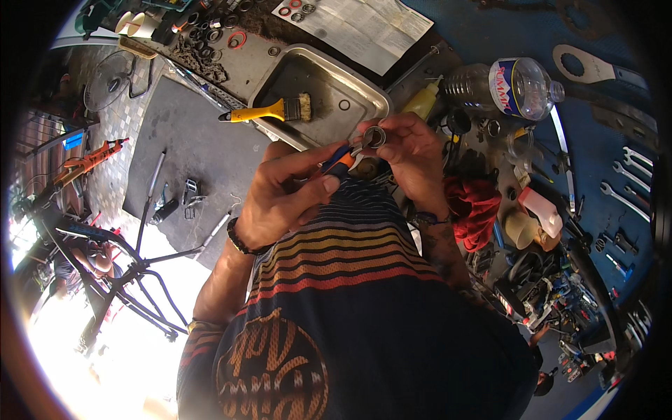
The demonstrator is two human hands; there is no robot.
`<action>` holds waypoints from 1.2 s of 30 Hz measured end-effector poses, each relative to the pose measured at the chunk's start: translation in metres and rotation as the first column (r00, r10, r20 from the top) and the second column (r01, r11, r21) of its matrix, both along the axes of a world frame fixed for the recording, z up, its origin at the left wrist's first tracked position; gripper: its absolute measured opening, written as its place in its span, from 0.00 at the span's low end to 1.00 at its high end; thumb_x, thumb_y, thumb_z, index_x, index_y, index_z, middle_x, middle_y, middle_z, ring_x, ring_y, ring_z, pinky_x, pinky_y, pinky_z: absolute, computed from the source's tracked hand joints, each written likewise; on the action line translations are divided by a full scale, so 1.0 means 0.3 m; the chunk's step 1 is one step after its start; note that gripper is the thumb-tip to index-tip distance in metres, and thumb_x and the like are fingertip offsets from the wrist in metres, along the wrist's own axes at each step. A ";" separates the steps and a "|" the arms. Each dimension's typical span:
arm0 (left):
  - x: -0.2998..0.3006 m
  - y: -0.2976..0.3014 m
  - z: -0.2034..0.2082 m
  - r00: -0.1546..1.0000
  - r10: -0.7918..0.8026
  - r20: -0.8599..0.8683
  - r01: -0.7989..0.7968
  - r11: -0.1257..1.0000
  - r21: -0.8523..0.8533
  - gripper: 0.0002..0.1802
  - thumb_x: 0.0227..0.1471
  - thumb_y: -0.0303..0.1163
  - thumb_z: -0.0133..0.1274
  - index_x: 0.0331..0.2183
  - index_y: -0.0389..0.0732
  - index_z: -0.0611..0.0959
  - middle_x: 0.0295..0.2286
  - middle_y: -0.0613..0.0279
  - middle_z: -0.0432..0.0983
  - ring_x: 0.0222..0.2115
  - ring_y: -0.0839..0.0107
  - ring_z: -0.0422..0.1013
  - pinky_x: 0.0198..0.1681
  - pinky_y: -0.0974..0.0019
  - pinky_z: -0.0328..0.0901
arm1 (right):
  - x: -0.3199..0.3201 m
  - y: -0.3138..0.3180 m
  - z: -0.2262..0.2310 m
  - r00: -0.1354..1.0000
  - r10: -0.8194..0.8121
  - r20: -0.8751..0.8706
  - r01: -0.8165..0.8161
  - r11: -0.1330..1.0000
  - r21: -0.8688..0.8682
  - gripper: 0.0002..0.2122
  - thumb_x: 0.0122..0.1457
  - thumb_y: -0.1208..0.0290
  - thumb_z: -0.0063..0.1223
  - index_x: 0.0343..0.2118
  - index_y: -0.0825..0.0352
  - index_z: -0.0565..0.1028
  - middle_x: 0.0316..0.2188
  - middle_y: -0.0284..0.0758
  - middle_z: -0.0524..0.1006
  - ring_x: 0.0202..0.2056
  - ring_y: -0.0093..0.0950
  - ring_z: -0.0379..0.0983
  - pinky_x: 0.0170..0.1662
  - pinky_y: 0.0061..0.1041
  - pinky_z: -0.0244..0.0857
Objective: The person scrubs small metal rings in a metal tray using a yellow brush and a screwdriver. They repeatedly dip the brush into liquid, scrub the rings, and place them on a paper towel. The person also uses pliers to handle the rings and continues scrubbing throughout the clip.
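Note:
In front of my chest, my left hand (290, 194) is closed round a small tool with a blue and orange handle (340, 164). Its tip reaches the edge of a small round metal ring (375, 136), possibly a bearing, which my right hand (413, 150) pinches between thumb and fingers. Just beyond my hands is a shallow metal tray (381, 103). A paintbrush with a yellow handle (257, 112) rests across the tray's left rim, bristles inside. One thin dark ring (344, 105) lies on the tray's bottom.
Several rings and a greasy chain (199, 59) lie on the bench at the far left, near a printed sheet (360, 28). To the right are a clear plastic bottle (518, 89), a red rag (472, 210) and wall-hung wrenches (625, 185). A bicycle frame (129, 269) stands at left.

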State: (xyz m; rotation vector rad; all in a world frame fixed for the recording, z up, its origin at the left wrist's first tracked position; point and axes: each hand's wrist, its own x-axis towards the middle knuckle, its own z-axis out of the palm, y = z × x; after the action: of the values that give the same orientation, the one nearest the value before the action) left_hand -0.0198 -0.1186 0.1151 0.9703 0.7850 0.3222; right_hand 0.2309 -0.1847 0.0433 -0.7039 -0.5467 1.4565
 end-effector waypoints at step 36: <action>0.003 -0.044 -0.100 0.982 0.030 -0.184 0.087 0.802 0.591 0.34 0.58 0.19 0.68 0.65 0.33 0.81 0.46 0.55 0.89 0.44 0.77 0.80 0.53 0.71 0.71 | 0.047 -0.019 -0.021 0.974 0.010 0.228 0.006 0.998 -0.070 0.19 0.62 0.82 0.68 0.56 0.74 0.78 0.53 0.55 0.84 0.54 0.38 0.85 0.56 0.39 0.84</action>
State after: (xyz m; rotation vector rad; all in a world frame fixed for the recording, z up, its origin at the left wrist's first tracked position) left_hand -0.0188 -0.1318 0.0852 1.6304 0.8542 0.4740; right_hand 0.2451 -0.1905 0.0369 -0.9343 -0.6754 1.4105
